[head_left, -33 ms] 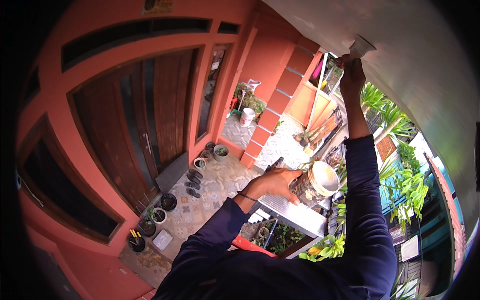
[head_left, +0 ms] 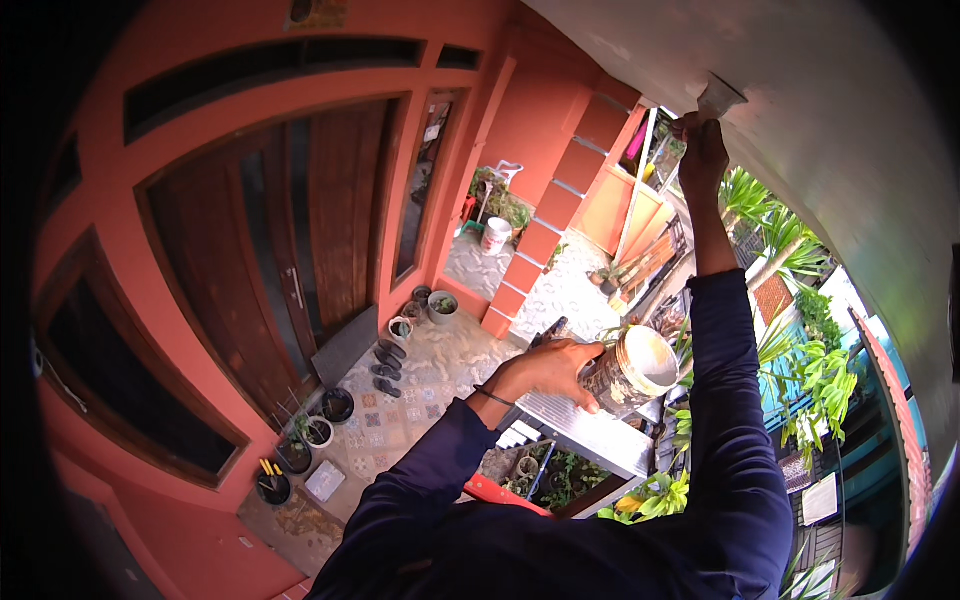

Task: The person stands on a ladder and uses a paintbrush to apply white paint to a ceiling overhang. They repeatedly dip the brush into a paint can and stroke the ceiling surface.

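My right hand (head_left: 705,150) is raised overhead with its fingers closed round a putty knife (head_left: 718,98). The wide blade lies against the pale ceiling (head_left: 820,90), beside a small patch of different tone. Lower down, my left hand (head_left: 550,372) grips a round plastic tub (head_left: 620,375) from its left side, thumb along the near wall. That tub is tilted, its outside smeared and spotted, with whitish stuff inside the rim. Part of the left fingers is hidden behind the tub.
Far below is a tiled floor (head_left: 400,420) with potted plants (head_left: 318,430), dark sandals (head_left: 388,365) and a white bucket (head_left: 495,236). A wooden double door (head_left: 340,200) stands in the orange wall at left. Under the tub is a light ridged panel (head_left: 590,430). Leafy plants (head_left: 825,385) grow at right.
The putty knife and my right hand have shifted very slightly to the left along the ceiling. My left hand holds the tub in almost the same place.
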Action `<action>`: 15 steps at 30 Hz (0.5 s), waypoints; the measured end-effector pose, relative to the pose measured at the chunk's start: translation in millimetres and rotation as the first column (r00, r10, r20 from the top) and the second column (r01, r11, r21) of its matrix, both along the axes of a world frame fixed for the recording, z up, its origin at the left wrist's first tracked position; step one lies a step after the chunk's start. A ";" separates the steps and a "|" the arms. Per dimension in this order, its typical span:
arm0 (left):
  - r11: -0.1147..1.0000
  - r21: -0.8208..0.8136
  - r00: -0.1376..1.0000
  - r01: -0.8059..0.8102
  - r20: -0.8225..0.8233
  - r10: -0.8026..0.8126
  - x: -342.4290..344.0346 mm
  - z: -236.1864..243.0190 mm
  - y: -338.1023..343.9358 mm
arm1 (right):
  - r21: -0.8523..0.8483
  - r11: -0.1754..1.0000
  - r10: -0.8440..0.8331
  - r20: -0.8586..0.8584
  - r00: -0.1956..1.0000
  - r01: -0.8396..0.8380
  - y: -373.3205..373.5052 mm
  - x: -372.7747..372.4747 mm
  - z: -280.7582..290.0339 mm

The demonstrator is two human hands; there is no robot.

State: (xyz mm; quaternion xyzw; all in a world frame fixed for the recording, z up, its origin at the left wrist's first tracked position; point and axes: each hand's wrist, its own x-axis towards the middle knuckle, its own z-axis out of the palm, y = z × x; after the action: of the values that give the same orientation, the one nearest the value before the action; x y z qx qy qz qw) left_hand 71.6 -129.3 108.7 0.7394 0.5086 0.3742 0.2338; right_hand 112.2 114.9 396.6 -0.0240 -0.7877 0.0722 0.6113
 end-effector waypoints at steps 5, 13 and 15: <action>1.000 -0.027 1.000 0.007 -0.019 -0.007 -4.2 6.8 1.5 | -0.007 0.995 0.099 0.033 0.994 -0.099 85.8 -20.8 -1.9; 1.000 0.011 1.000 0.024 0.007 -0.024 -4.0 4.4 3.5 | -0.589 0.803 0.217 0.146 0.965 -0.091 123.9 -15.7 -32.9; 0.999 0.028 1.000 0.021 0.001 -0.021 -3.7 1.7 3.8 | -0.684 0.714 0.310 0.115 0.944 -0.151 114.6 -8.6 -38.2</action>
State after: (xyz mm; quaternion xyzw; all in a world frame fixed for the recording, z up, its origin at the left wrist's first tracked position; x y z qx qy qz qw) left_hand 67.9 -125.5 110.4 0.7475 0.4955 0.3794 0.2276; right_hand 103.7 229.6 358.4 -0.1497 -0.7692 0.4214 0.4565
